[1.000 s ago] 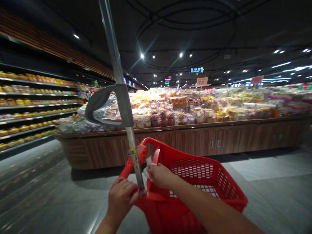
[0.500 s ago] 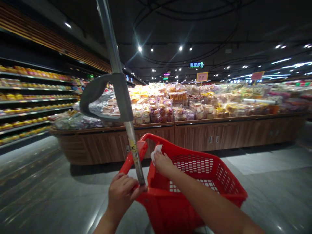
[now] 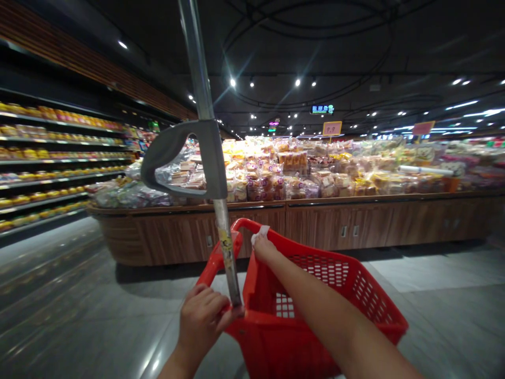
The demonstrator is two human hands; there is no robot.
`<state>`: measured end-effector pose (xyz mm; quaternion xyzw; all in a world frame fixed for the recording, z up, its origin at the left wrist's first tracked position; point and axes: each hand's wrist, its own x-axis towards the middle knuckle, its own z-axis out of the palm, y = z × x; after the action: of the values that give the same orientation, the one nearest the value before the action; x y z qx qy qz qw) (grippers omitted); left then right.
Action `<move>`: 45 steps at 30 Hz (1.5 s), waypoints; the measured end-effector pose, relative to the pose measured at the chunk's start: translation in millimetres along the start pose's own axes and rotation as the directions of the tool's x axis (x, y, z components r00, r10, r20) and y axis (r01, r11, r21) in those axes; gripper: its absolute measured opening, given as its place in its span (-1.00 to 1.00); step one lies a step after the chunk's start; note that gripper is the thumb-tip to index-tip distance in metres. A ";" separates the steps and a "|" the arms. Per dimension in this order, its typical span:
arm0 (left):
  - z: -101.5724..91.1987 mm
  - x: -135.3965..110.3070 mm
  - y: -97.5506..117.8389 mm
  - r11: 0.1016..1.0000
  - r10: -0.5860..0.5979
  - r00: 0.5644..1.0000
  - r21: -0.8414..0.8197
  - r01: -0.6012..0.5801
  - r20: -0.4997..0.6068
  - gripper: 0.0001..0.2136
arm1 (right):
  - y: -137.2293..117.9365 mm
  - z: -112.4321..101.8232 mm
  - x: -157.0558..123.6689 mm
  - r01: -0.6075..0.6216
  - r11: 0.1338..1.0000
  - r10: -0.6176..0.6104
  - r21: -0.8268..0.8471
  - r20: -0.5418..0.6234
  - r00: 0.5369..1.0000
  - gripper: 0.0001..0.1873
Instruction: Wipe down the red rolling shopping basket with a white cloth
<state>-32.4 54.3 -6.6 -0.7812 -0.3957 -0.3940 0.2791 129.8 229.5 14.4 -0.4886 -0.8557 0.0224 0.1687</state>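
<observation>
A red plastic shopping basket [image 3: 355, 295] stands in front of me on the shop floor. Its metal pull pole [image 3: 213, 152] rises from the near rim and carries a grey handle [image 3: 165, 152]. My left hand [image 3: 203, 318] is closed on the basket's near rim at the foot of the pole. My right hand [image 3: 263, 247] reaches forward along the raised red carry handle [image 3: 221, 252] and pinches a white cloth [image 3: 260, 232] against it. My right forearm crosses over the basket.
A long wooden display island [image 3: 315, 221] piled with bagged bread and pastries runs across the view ahead. Shelves of packaged goods [image 3: 47, 168] line the left wall. Price signs [image 3: 332, 128] stand above the island. Grey tiled floor lies to both sides.
My right hand with the white cloth has slid up and forward along the red carry handle toward its top. My left hand keeps its hold on the rim.
</observation>
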 end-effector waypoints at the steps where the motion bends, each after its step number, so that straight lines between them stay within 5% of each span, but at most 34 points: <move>1: 0.5 -0.3 -0.4 1.000 -0.003 1.000 0.004 0.003 0.003 -0.75 | -0.4 -1.4 1.5 -0.008 1.000 0.008 0.009 -0.001 1.000 -0.66; 11: 1.6 3.2 -3.4 0.999 -0.027 0.998 0.029 0.026 0.050 -0.77 | -31.9 -1.6 -106.8 0.143 0.959 -0.135 0.246 -0.048 0.990 -0.80; 15: 1.9 4.7 -6.9 0.999 -0.018 0.998 0.038 0.015 0.066 -0.77 | -42.6 -6.1 -137.4 0.245 0.834 -0.244 0.495 -0.067 0.967 -0.81; 17: 3.2 5.1 -9.5 0.999 -0.024 0.997 0.036 0.021 0.068 -0.76 | -46.1 -4.3 -151.3 0.251 0.796 -0.214 0.550 -0.133 0.968 -0.79; 25: 7.0 6.4 -12.8 0.996 -0.050 0.996 0.071 0.045 0.073 -0.68 | -5.5 27.9 -222.6 0.058 0.946 0.064 0.319 -0.360 0.931 -0.65; 29: 9.3 8.2 -8.5 0.993 -0.073 0.994 0.094 0.065 0.083 -0.67 | -16.2 38.1 -220.3 0.003 0.953 0.132 0.302 -0.426 0.895 -0.60; 34: 12.4 9.5 -7.9 0.991 -0.072 0.995 0.120 0.063 0.071 -0.71 | -51.2 38.7 -190.9 0.162 0.939 -0.004 0.304 -0.462 0.887 -0.59; 45: 10.0 10.0 -23.7 0.992 -0.101 0.985 0.086 0.090 0.143 -0.67 | 49.3 44.9 -264.5 -0.087 0.966 0.193 0.243 -0.458 0.868 -0.39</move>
<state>-44.5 78.3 -0.6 -0.7766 -0.4675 -0.3322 0.2607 279.9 37.7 -108.4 -0.5191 -0.7421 0.0054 0.4241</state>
